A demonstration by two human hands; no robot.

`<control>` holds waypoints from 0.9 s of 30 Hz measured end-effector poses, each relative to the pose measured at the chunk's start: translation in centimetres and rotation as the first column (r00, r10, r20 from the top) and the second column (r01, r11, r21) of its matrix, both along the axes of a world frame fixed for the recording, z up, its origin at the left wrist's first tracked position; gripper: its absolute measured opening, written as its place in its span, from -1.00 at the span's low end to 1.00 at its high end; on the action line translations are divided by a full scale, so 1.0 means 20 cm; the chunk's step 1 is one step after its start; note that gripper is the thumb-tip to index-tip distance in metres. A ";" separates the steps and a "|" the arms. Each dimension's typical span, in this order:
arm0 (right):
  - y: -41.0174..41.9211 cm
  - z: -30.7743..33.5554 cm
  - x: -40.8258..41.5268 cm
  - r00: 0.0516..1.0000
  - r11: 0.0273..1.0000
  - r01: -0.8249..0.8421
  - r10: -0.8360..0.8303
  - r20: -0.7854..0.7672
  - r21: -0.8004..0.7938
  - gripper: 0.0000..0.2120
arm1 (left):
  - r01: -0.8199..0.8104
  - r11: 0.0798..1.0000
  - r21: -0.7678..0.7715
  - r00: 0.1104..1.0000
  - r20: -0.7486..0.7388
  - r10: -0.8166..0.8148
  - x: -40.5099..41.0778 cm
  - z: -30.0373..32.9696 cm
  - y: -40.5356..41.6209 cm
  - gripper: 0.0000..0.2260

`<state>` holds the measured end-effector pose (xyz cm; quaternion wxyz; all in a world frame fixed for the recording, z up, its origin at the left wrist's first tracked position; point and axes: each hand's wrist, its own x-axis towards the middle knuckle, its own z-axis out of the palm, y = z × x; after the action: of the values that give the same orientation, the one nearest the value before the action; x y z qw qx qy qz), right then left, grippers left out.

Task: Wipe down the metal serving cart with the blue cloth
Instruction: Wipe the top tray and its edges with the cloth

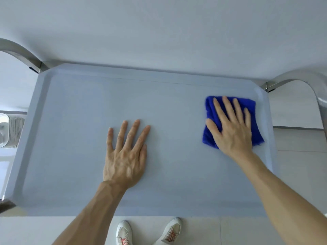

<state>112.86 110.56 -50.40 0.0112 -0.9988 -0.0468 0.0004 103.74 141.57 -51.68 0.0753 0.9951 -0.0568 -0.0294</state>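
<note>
The serving cart's pale grey top tray (70,121) fills the middle of the view, with a raised rim all round. A folded blue cloth (210,110) lies flat on the tray near its far right corner. My right hand (231,128) presses down on the cloth, palm flat and fingers spread, covering most of it. My left hand (125,156) rests flat on the bare tray at the centre, fingers apart, holding nothing.
Curved metal handle bars rise at the cart's far left (19,52) and far right (316,89) corners. A white wall runs behind the cart. A stack of white plates (12,131) shows at the left edge. My white shoes (123,234) stand on the tiled floor below.
</note>
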 end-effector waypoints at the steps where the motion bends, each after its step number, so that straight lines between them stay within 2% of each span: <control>1: -0.02 0.00 -0.10 0.999 0.999 0.037 -0.037 -0.011 -0.001 -0.40 | -0.004 1.000 -0.001 1.000 0.003 0.004 0.00 0.00 0.00 -0.52; 3: -0.01 -0.01 -0.34 0.997 0.998 0.069 -0.069 -0.020 -0.014 -0.39 | -0.007 1.000 0.000 1.000 0.006 0.007 0.00 0.00 0.00 -0.52; 6: 0.06 -0.03 -0.62 0.998 0.999 -0.002 0.000 -0.057 -0.037 -0.37 | -0.011 1.000 -0.003 1.000 0.010 0.011 0.00 0.00 -0.01 -0.52; 12: 0.07 0.00 -0.61 0.995 0.999 0.024 -0.029 -0.100 -0.049 -0.38 | -0.038 0.999 -0.013 0.998 -0.050 0.037 0.00 0.05 -0.05 -0.52; 17: 0.06 -0.03 -0.62 0.998 0.999 0.019 -0.022 -0.063 -0.042 -0.38 | -0.126 0.980 -0.151 0.992 0.006 0.128 0.07 0.13 -0.17 -0.52; 21: 0.05 -0.04 -0.62 0.999 1.000 0.020 -0.021 -0.032 -0.023 -0.37 | 0.115 0.978 -0.176 0.993 0.006 -0.116 0.20 0.13 -0.49 -0.40; 24: 0.05 -0.05 -0.61 1.000 1.000 0.018 -0.018 -0.024 0.000 -0.37 | 0.097 0.987 -0.128 0.993 -0.058 -0.105 0.26 0.08 -0.60 -0.47; 27: 0.04 -0.07 -0.61 1.000 1.000 0.019 -0.019 -0.021 0.011 -0.36 | 0.112 0.993 -0.040 0.992 -0.047 -0.114 0.26 0.02 -0.60 -0.50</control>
<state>100.58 111.29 -51.72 0.0171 -0.9991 -0.0372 0.0105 109.03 129.54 -51.26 0.0934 0.9877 -0.1115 -0.0568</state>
